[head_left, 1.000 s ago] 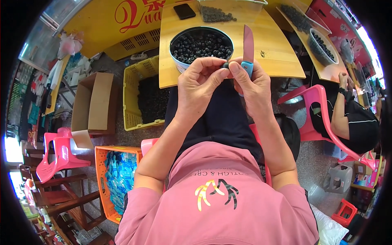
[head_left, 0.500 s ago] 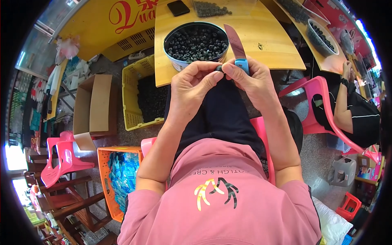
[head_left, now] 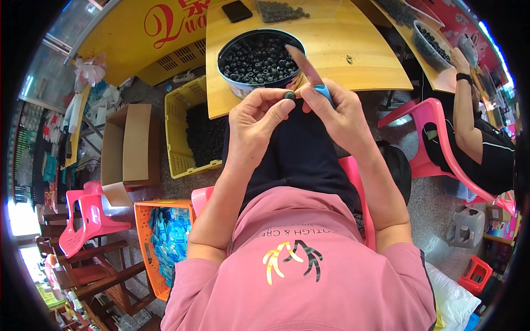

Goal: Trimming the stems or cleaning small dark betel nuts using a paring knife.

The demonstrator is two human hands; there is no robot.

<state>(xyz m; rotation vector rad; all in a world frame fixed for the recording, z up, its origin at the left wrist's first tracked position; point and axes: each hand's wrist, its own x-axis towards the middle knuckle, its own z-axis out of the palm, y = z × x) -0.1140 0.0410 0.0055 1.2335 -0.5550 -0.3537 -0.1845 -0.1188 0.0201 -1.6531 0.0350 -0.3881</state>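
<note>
Between the thumb and forefinger of my left hand (head_left: 251, 124) is a small, dark, round rubber-like piece (head_left: 290, 95). My right hand (head_left: 341, 113) is closed round the blue handle of a knife (head_left: 305, 63). The blade slants up and left, its tip over the near right rim of a round tub (head_left: 228, 81). Many black ring-shaped pieces (head_left: 259, 60) fill this tub, which stands at the near left of the wooden table (head_left: 370, 60). Both hands are raised above my lap, close together, with the piece near my right thumb.
A phone (head_left: 238, 11) and a clear tray of small pieces (head_left: 281, 12) lie farther back. Left of my legs stand a yellow crate (head_left: 175, 135), a cardboard box (head_left: 138, 143) and an orange crate (head_left: 144, 237). At right, a co-worker's hand (head_left: 459, 59) is beside a bowl (head_left: 428, 49).
The knife blade has swung left and down, toward the tub. The dark piece now shows more fully in my left fingers. The co-worker's hand has moved up beside the bowl.
</note>
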